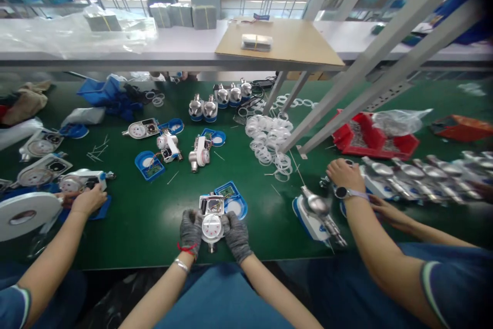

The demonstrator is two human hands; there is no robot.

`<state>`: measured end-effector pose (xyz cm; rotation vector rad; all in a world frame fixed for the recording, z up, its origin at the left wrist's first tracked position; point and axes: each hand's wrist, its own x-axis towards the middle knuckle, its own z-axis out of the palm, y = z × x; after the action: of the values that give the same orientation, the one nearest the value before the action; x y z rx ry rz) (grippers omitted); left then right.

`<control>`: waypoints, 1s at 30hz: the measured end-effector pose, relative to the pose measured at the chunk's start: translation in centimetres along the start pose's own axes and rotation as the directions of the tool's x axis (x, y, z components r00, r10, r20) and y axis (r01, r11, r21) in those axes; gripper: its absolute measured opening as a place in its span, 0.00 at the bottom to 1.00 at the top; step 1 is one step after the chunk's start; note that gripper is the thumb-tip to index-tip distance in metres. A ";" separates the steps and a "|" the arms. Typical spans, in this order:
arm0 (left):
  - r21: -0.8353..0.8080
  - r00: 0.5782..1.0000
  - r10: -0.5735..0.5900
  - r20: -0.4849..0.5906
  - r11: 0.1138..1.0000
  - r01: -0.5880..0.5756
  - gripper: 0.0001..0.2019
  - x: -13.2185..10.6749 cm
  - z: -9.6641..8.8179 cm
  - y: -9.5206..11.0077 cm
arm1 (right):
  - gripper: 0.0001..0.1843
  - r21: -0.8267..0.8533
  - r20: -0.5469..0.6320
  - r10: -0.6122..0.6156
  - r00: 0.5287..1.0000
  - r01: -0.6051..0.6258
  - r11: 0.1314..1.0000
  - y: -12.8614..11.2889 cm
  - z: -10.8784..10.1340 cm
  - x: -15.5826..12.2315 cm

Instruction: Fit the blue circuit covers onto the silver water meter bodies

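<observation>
Both my hands wear grey knit gloves and grip one white meter unit (211, 224) with a round dial face, near the front edge of the green table (154, 216). My left hand (191, 230) closes on its left side, my right hand (235, 235) on its right side. An open blue cover (233, 199) with a round white insert hangs from the unit by thin wires, just behind it. The lower end of the unit pokes out between my wrists.
A co-worker's arm (65, 236) at the left touches a meter by a white tape roll (23, 213). Another co-worker's hands (346, 175) at the right work among metal meter bodies (423, 172). White rings (269, 141), red bins (370, 139) and more meters (200, 152) lie beyond.
</observation>
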<state>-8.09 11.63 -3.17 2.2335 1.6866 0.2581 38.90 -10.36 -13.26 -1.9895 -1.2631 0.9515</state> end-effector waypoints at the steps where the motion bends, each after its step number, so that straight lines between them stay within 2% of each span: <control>1: 0.012 1.000 -0.002 0.013 1.000 0.002 0.20 -0.2 -0.4 0.4 | 0.21 -0.055 -0.014 -0.001 1.000 0.000 0.998 0.0 0.5 -0.3; 4: 0.043 1.000 0.027 -0.015 0.999 -0.027 0.19 -0.4 -1.4 1.8 | 0.22 -0.059 -0.022 0.001 1.000 -0.002 0.998 -0.3 1.4 -0.8; 9: 0.070 0.982 0.179 -0.060 0.982 -0.175 0.14 -0.6 -2.1 4.8 | 0.21 -0.016 -0.065 0.032 0.997 -0.033 0.999 -1.0 2.6 -0.9; 14: -0.041 0.997 0.012 -0.071 0.999 -0.015 0.19 -1.0 -2.3 6.9 | 0.21 0.021 -0.112 0.057 0.992 -0.055 0.998 -1.2 3.4 -0.7; 18: -0.071 0.998 -0.057 -0.039 0.996 0.055 0.21 -1.3 -2.6 7.2 | 0.19 0.074 -0.132 0.079 0.988 -0.069 0.995 -1.3 3.6 -0.7; 20: -0.079 0.993 -0.119 -0.026 0.990 0.117 0.25 -1.4 -2.8 7.2 | 0.19 0.062 -0.128 0.085 0.988 -0.078 0.995 -1.6 3.9 -0.7; 23: 0.003 0.953 -0.273 -0.131 0.961 0.276 0.31 -1.4 -3.1 7.6 | 0.19 0.003 -0.126 0.083 0.989 -0.083 0.997 -2.1 4.1 -0.9; 25: 0.059 0.921 -0.322 -0.217 0.938 0.342 0.26 -1.3 -3.3 8.1 | 0.19 -0.033 -0.096 0.068 0.993 -0.071 0.997 -2.1 3.5 -0.9; 27: 0.084 0.928 -0.290 -0.233 0.945 0.316 0.19 -1.2 -3.4 8.4 | 0.19 -0.059 -0.084 0.055 0.995 -0.060 0.996 -1.6 1.9 -0.3; 30: 0.115 0.957 -0.200 -0.210 0.967 0.227 0.13 -0.9 -3.4 8.4 | 0.22 -0.105 -0.242 0.141 0.960 -0.170 0.980 0.5 -1.7 2.1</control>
<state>-1.97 9.19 3.11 2.1552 2.0929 0.3280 41.17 -8.76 -13.21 -2.2520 -1.0706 0.6970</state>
